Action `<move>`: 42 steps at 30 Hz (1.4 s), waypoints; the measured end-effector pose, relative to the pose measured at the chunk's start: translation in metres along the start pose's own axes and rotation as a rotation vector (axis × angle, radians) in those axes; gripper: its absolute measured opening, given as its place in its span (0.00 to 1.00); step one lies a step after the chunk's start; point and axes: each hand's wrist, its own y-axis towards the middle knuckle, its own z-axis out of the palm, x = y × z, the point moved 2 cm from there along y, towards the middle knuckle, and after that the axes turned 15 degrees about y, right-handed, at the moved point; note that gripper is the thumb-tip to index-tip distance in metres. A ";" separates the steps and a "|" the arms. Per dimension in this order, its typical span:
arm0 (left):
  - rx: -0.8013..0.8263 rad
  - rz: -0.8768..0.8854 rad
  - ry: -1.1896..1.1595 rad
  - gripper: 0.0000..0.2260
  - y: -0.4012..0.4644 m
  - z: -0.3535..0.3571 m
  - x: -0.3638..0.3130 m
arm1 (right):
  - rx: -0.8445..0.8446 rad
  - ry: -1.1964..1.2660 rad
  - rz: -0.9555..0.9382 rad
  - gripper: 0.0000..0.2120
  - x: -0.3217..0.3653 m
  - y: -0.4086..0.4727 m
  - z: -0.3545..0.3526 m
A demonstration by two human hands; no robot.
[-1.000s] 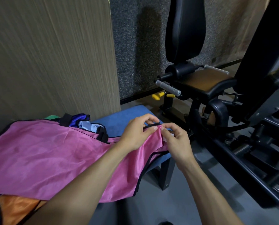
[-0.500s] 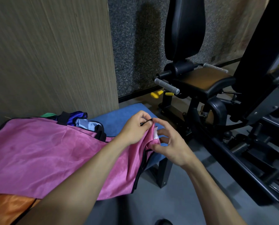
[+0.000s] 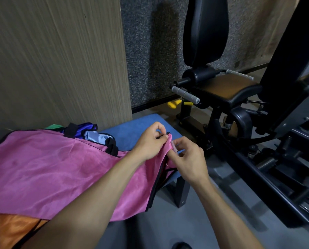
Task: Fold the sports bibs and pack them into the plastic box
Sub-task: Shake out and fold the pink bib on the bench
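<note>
The left hand (image 3: 151, 143) is pinching the black-trimmed end of the pink bib (image 3: 51, 169) between thumb and curled fingers, and the right hand (image 3: 187, 159) is gripping the same end just beside it, fingers curled around the fabric and a small pale tag (image 3: 173, 146). The bib is lying spread over the blue padded bench (image 3: 132, 132), its long axis running from the lower left toward the hands at the right, with the held end pointing up and away at the bench's far corner and a black-edged side hanging off the near edge. An orange bib (image 3: 15, 229) is showing from under its near left edge, and a bundle of purple, pale blue and green bibs (image 3: 89, 133) is lying just behind it against the wood-grain wall panel (image 3: 51, 60). A black gym machine (image 3: 222, 87) is standing to the right
</note>
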 end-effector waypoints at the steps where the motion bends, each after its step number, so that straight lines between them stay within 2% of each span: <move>1: -0.005 0.013 0.025 0.13 0.000 0.000 0.000 | 0.005 -0.015 -0.005 0.07 -0.001 0.000 0.002; 5: -0.081 0.061 0.303 0.14 -0.003 -0.003 0.000 | 0.005 0.044 0.015 0.17 -0.001 0.002 -0.001; 7: -0.140 0.151 0.398 0.09 -0.016 -0.012 -0.007 | -0.002 0.072 0.052 0.16 -0.001 0.002 -0.004; 9: -0.098 0.311 0.383 0.04 -0.034 -0.020 -0.014 | 0.005 0.077 0.089 0.12 -0.002 0.004 -0.004; 11: -0.014 0.404 0.537 0.11 -0.052 -0.022 -0.017 | 0.003 0.086 0.139 0.09 -0.004 0.007 -0.003; 13: -0.007 0.401 0.734 0.17 -0.064 -0.017 -0.014 | -0.005 0.148 0.199 0.09 -0.006 0.008 -0.003; 16: -0.097 0.397 0.871 0.15 -0.074 -0.005 -0.009 | 0.022 0.211 0.257 0.08 -0.006 0.006 -0.003; 23: -0.094 0.357 0.788 0.13 -0.083 -0.007 0.003 | 0.146 0.334 0.296 0.09 -0.007 0.006 -0.009; 29: -0.160 0.362 0.769 0.06 -0.077 -0.015 0.002 | 0.234 0.419 0.290 0.15 -0.006 0.002 -0.015; 33: -0.221 0.458 0.885 0.10 -0.070 -0.016 -0.002 | 0.286 0.376 0.234 0.09 -0.002 0.001 -0.015; 36: -0.239 0.622 0.943 0.11 -0.064 -0.018 -0.005 | 0.334 0.362 0.213 0.04 0.002 -0.001 -0.015; 38: -0.245 0.705 0.965 0.06 -0.061 -0.020 -0.007 | 0.361 0.347 0.232 0.07 0.002 -0.001 -0.016; 42: -0.137 0.660 0.887 0.13 -0.053 -0.023 -0.004 | 0.379 0.183 0.203 0.12 -0.007 0.003 -0.020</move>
